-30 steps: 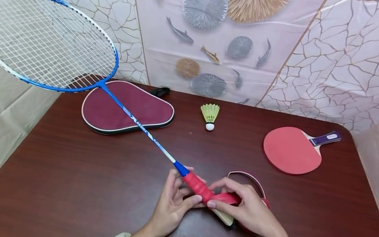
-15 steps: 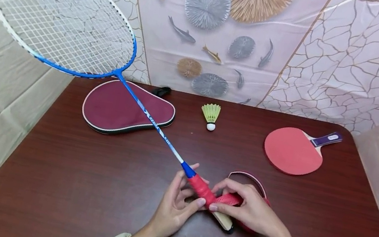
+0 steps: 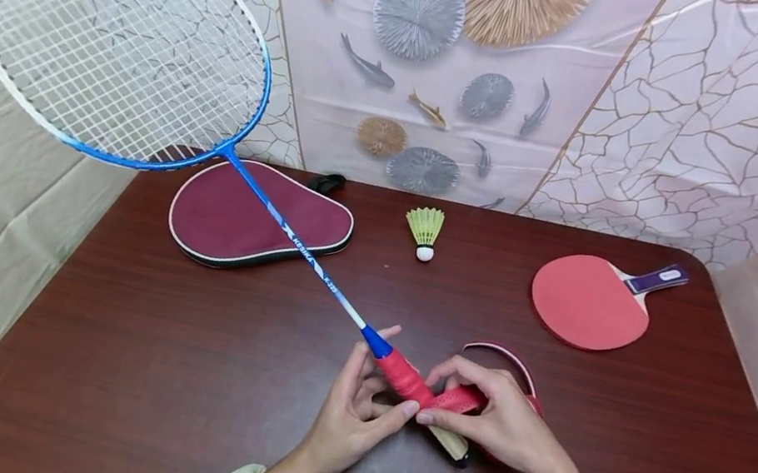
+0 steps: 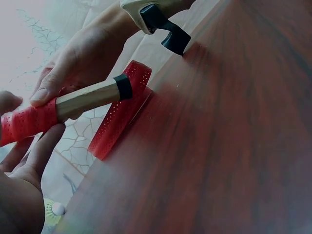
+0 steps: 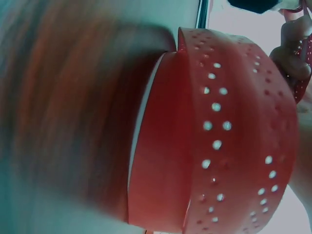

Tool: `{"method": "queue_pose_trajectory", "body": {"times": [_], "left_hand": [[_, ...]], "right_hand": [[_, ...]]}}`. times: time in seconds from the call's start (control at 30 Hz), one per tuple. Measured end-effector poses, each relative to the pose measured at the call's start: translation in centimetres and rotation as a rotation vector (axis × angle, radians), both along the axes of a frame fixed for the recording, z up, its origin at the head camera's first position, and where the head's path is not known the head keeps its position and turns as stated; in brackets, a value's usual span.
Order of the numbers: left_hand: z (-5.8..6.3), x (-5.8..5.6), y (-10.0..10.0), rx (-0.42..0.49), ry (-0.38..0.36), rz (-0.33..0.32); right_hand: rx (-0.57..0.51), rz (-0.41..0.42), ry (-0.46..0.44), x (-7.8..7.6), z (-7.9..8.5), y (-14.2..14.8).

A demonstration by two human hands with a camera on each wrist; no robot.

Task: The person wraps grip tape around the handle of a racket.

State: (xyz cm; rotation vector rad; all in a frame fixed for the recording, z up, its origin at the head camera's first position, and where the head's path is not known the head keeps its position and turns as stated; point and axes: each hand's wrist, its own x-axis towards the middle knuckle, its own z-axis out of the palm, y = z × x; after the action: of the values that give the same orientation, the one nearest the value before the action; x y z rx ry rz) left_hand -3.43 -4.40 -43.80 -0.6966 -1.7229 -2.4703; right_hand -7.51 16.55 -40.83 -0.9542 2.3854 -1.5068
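Behind everything we see a pale printed backdrop, veined with golden cracks at both sides and set with round and fish motifs in its middle panel. Before it stands the dark reddish-brown table, its grain plain to us. The badminton racket is held tilted above the table, its blue-and-white head up at the far left and its handle low near the front. Under its shaft, as we look down, a maroon case with white piping lies at the far left of the table; a red table tennis bat lies at the far right, well apart. Two hands in pale sleeves meet at the handle. We find the left hand with its fingers pinching the handle's wrapped part, one fingertip reaching out beyond it; the right hand, just beside, has its fingers pinching red tape. That perforated tape covers the handle's upper part and runs to the right hand, then on into a loose loop. Below the wrapping we see bare wood. Between case and bat lies a yellow-green shuttlecock, and a small black cap finishes the handle.
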Motion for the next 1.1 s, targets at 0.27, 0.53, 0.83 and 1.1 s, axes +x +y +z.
{"method": "queue_pose_trajectory", "body": {"times": [0.27, 0.53, 0.83, 1.1], "left_hand": [[-1.9, -0.2, 0.4, 0.005, -0.026, 0.02], [-2.4, -0.5, 0.5, 0.03, -0.037, 0.021], [-2.6, -0.6, 0.4, 0.03, -0.029, 0.037], [-2.7, -0.6, 0.3, 0.033, -0.029, 0.022]], "right_hand": [[0.032, -0.029, 0.05, -0.3, -1.2, 0.4], [0.081, -0.12, 0.135, -0.5, -1.2, 0.7], [-0.062, -0.039, 0.18, 0.1, 0.8, 0.4], [0.021, -0.077, 0.141, -0.3, -0.7, 0.7]]}}
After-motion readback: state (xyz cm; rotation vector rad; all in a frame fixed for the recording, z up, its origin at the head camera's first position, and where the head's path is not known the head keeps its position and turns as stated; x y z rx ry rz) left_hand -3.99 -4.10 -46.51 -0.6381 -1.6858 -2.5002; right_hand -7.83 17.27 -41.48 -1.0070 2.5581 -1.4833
